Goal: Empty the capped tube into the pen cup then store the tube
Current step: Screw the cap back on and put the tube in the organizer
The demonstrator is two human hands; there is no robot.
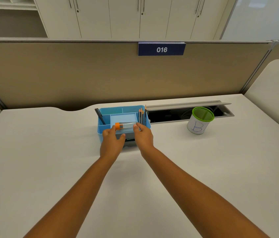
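1. Tube (126,125): lay on its side over the front of the blue organizer, held between both hands; listed first as the task item.
2. Desk (49,160): white surface carrying every item below.
3. Organizer (118,110): blue tray with several compartments, near the desk's far edge, beside an open cable trough (186,115).
4. Cup (200,120): green mesh, wrapped in white paper marked "B", stood upright well to the right of the organizer.
5. Left hand (112,137): fingers touched the cap end of the tube; thumb spread apart below it. Grip partly closed on the tube.
6. Right hand (143,134): fingertips pinched the clear end of the tube.
7. Pencils (142,115): stood upright in the organizer's right compartment, just behind the right hand.
8. Pen (100,115): dark, leaned in the left compartment.
9. Cap (118,126): orange, fitted on the tube's left end.
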